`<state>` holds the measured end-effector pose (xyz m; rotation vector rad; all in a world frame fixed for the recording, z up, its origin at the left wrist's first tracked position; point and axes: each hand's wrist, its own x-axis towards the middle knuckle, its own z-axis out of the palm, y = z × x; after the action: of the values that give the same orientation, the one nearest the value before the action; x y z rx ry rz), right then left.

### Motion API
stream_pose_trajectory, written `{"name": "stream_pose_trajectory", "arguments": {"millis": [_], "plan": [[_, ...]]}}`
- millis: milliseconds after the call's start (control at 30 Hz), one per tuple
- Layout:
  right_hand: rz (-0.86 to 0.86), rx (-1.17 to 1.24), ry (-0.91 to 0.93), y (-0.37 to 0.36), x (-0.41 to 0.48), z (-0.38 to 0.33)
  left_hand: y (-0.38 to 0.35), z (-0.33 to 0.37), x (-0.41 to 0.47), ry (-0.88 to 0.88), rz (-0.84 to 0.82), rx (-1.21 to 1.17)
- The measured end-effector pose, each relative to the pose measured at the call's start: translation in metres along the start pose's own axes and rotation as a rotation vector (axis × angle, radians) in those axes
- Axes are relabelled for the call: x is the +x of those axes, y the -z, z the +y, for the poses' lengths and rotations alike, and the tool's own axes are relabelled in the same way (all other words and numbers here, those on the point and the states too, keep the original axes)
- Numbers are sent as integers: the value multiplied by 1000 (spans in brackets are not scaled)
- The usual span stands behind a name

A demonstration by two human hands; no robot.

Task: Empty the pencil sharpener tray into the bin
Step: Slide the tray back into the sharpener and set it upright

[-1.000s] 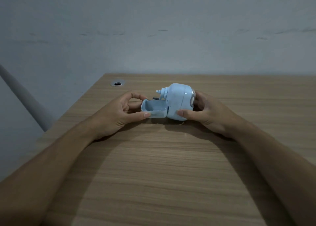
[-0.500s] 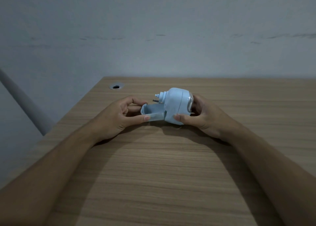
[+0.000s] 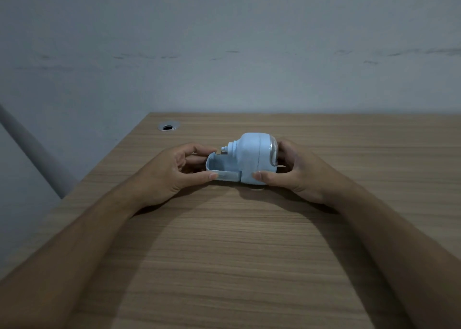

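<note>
Wood-grain desk (image 3: 224,254) under a grey wall, and your right hand (image 3: 296,171) clamps the rounded pale-blue plastic sharpener (image 3: 254,159) while your left hand (image 3: 172,171) pinches its half-drawn blue tray (image 3: 222,168). You're mid-extraction, I'd say: slide it free, level (no bin in view yet).

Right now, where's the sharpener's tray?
In the head view, the tray sticks out from the sharpener's left side, mid-desk, pinched by the left hand.
</note>
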<state>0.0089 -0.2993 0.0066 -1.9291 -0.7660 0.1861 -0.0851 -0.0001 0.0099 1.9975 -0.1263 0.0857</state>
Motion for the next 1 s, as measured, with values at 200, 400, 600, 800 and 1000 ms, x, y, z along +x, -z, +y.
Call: {"name": "stream_pose_trajectory", "arguments": {"millis": [200, 400, 600, 800, 1000], "plan": [[19, 2, -13, -5, 0, -1, -13, 7, -1, -1, 31, 71], [32, 23, -10, -11, 0, -4, -29, 16, 3, 8, 1, 112], [20, 25, -20, -13, -1, -6, -39, 16, 7, 22, -60, 30], [116, -44, -7, -18, -1, -8, -41, 16, 10, -56, 202, 308], [45, -27, -28, -12, -6, -7, -43, 17, 9, -52, 388, 332]]}}
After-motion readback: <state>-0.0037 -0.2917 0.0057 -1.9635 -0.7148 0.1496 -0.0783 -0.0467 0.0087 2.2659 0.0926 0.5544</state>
